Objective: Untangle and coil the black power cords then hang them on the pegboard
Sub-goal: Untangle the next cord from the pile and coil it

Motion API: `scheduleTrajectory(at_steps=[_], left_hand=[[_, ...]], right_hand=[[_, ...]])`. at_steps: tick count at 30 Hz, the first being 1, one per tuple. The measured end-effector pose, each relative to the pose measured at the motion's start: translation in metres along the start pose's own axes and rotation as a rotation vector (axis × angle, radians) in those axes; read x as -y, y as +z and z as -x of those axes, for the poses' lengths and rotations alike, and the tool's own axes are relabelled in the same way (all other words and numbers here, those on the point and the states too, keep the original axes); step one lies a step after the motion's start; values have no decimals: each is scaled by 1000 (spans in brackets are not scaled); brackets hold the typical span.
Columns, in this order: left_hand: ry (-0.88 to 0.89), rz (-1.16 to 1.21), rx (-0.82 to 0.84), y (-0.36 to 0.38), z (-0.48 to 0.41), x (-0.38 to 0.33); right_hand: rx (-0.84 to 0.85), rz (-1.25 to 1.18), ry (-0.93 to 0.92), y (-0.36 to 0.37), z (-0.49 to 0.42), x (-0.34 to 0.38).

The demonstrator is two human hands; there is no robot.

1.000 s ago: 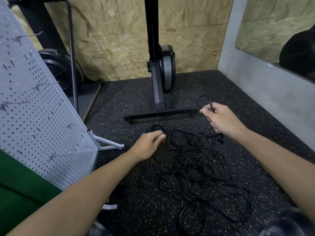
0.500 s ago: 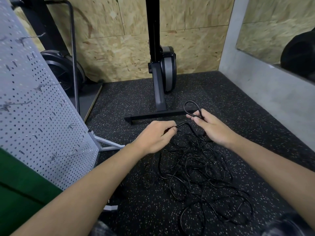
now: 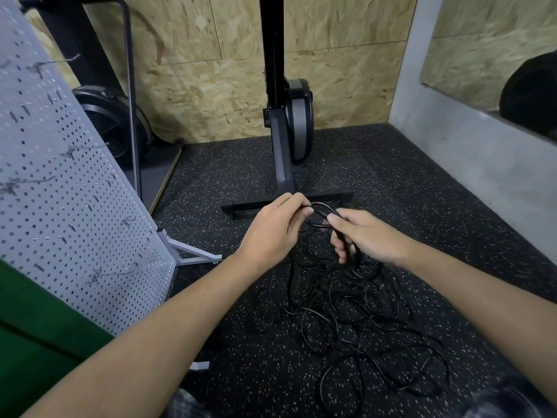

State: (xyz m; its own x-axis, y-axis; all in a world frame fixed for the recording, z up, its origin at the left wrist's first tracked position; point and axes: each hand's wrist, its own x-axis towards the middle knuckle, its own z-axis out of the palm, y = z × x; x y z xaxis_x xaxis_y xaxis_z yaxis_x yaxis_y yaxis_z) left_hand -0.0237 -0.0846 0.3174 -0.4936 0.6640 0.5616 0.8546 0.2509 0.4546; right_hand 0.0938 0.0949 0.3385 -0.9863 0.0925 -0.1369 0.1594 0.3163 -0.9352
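A tangle of black power cords [image 3: 355, 315] lies on the speckled black floor in front of me. My left hand [image 3: 274, 230] pinches a small loop of cord [image 3: 321, 211] raised above the pile. My right hand [image 3: 364, 236] grips the same cord just to the right, and the cord runs down from its fingers into the tangle. The two hands almost touch. A grey pegboard [image 3: 60, 188] with metal hooks [image 3: 105, 274] leans at the left; nothing hangs on the hooks.
A black exercise-machine stand [image 3: 283, 152] with a crossbar base [image 3: 286, 203] rises just behind my hands. A black fan wheel [image 3: 108, 125] sits at the back left. The pegboard's grey foot [image 3: 193, 256] juts onto the floor. A concrete wall [image 3: 470, 164] runs along the right.
Both hands came together above the pile. The left hand took hold of the cord and lifted it, and a small loop now sits between the hands.
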Motion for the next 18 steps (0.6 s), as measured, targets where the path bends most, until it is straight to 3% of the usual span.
scheduleTrajectory(at_steps=[3, 10, 18], left_hand=[[6, 1, -53, -2, 0, -2], [-88, 37, -97, -3, -2, 4], [-199, 59, -22, 0, 2, 6]], right_hand=[[26, 37, -60, 2, 4, 5], [145, 26, 34, 1, 8, 7], [260, 79, 135, -3, 10, 6]])
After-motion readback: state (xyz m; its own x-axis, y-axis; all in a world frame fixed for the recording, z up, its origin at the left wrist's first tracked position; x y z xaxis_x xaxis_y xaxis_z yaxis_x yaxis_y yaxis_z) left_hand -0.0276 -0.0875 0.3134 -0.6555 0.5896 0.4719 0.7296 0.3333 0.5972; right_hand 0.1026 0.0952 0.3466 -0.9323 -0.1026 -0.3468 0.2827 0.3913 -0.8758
